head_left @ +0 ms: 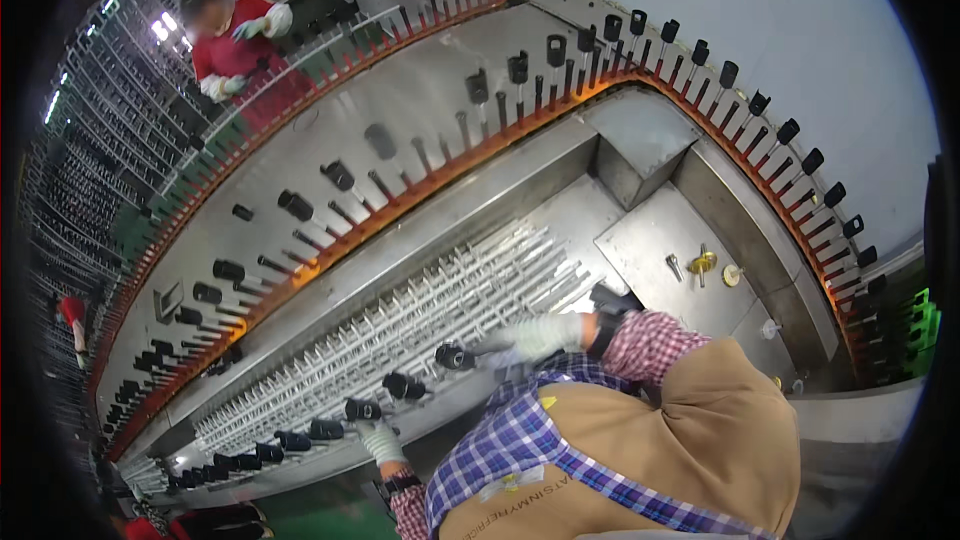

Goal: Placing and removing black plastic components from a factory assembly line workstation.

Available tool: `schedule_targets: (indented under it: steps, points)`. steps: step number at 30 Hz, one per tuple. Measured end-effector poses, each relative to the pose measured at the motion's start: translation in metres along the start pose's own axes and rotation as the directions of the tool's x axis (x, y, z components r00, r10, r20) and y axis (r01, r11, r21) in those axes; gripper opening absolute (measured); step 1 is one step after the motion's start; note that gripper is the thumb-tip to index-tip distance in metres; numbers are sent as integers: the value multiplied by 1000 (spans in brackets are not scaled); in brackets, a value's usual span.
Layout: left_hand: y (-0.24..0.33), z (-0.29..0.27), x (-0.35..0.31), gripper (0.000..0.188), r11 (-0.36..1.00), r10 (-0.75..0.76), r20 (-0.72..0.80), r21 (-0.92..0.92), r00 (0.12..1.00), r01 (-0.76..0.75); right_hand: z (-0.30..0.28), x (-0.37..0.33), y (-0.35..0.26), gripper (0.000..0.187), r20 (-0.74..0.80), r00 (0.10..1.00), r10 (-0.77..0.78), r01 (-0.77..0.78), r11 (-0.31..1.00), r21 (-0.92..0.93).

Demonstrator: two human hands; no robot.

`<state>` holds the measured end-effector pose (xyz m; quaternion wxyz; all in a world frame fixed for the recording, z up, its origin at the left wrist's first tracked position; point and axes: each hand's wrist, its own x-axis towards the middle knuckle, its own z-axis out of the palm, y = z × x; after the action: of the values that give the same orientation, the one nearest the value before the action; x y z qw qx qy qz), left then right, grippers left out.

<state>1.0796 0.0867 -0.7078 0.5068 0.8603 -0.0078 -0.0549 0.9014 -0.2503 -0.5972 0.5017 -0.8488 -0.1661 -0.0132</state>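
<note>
White knitted gloves cover both my hands. My left hand (380, 443) is closed below a black cup-shaped part (362, 410) and appears to grip its lower end. My right hand (540, 336) reaches left over the rack bars, its fingers slightly blurred. At its fingertips is another black cup-shaped part (455, 356), which it seems to hold by the stem. Between the hands sits a similar black part (404, 386). Several more black parts (292, 441) stretch left in a row along the near trough edge. Silver toothed rack bars (390, 325) lie stacked beyond them.
A curving conveyor (430, 183) carries upright black parts on stems around the metal trough (540, 175). Brass-coloured fittings (702, 262) lie on the metal ledge at right. Across the line stands a person in red (245, 45). Green crates (922, 320) are at far right.
</note>
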Motion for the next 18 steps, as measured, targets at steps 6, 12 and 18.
schedule_targets:
  steps: [6, 12, 18]
  points:
    - [9, -4, -6, 33, 834, 44, -209, 546, 977, 79, -232, -50, 111, 22, -818, 166, 551, -103, 834, 542]
    - [50, 6, -27, 28, 959, -74, -253, 247, 965, 139, -381, -60, 201, 45, -980, -193, 41, -531, 836, 140]
    - [74, 15, -41, 29, 894, -143, -194, 394, 970, 211, -397, -52, 162, 33, -954, -60, 295, -636, 726, 264]
